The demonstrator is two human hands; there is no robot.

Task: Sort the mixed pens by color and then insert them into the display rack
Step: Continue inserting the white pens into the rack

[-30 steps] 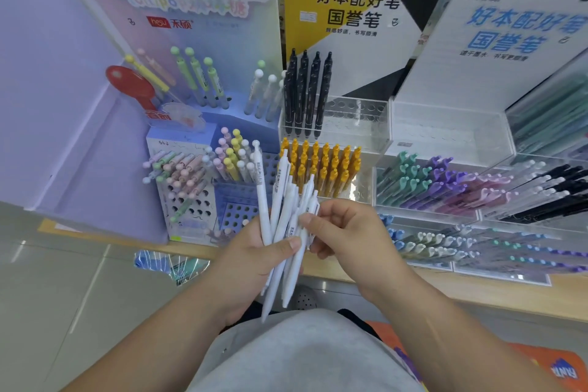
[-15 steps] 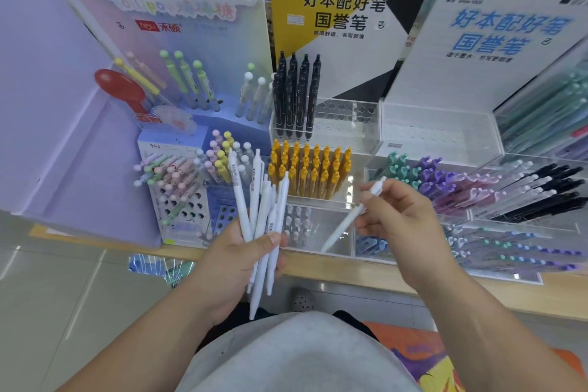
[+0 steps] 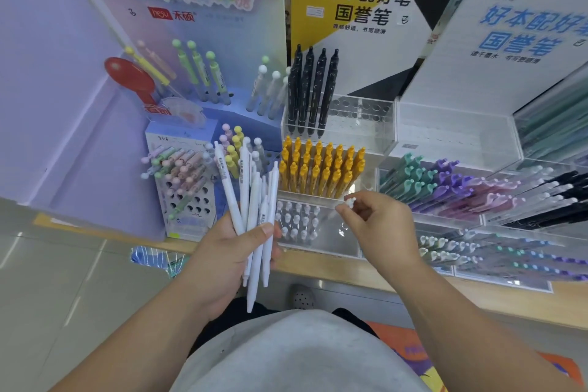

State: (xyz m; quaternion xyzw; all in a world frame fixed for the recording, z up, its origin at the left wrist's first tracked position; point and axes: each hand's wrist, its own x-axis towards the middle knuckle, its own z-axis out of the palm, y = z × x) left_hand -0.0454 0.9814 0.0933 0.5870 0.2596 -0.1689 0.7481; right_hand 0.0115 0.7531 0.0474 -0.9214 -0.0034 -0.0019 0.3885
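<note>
My left hand (image 3: pixel 229 258) grips a fanned bundle of white pens (image 3: pixel 251 197), tips pointing down, in front of the shelf. To its right, my right hand (image 3: pixel 381 226) pinches the top of a single white pen (image 3: pixel 349 201). That pen stands tilted, with its lower end down in the clear acrylic rack compartment (image 3: pixel 318 253). Several white pens (image 3: pixel 296 219) stand in the left part of that compartment. The single pen's lower body is blurred behind the acrylic.
Behind the clear compartment stand rows of yellow pens (image 3: pixel 321 169) and, higher up, black pens (image 3: pixel 311 89). A blue perforated stand (image 3: pixel 187 207) with pastel pens is at the left. Teal and purple pens (image 3: pixel 429 178) lie to the right. The wooden shelf edge (image 3: pixel 350 274) runs below.
My right hand pulled one white pen out of the bundle, carried it right and lowered it tip-first into the clear compartment. My left hand kept hold of the bundle.
</note>
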